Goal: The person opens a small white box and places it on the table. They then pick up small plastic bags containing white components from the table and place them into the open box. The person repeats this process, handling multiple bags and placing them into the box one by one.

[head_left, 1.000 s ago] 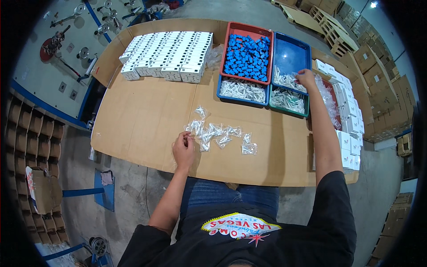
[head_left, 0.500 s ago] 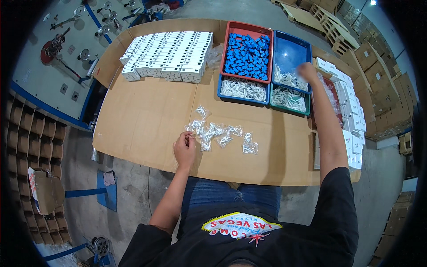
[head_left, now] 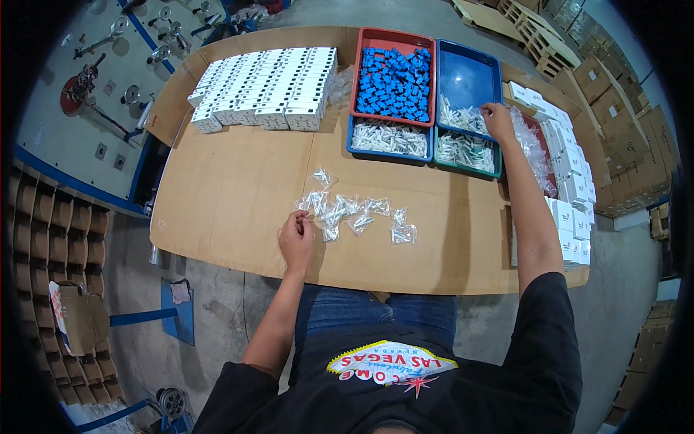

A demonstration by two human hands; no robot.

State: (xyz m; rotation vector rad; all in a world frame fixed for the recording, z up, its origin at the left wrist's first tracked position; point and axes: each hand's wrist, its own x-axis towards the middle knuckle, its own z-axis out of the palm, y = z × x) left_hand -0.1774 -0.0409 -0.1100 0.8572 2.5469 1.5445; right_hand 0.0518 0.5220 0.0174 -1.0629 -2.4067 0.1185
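Cardboard-topped table [head_left: 238,181]: left hand [head_left: 296,239] pinches a clear bag [head_left: 309,205] open for filling; right hand [head_left: 499,119], fingers curled, digs white parts [head_left: 463,117] from the blue tray [head_left: 470,76].

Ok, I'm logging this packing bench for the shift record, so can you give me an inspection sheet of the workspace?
Surface: cardboard-covered table.
Job's things: small clear bags scattered mid-table; blue tray holding white parts; red tray of blue blocks.
Clutter: rows of white boxes at far left, more white boxes stacked at right.
Hands: left hand pinches a bag at the pile's edge; right hand reaches into the blue tray.
Cables: nothing seen.
Surroundings: concrete floor, brown cartons, wooden pallets.
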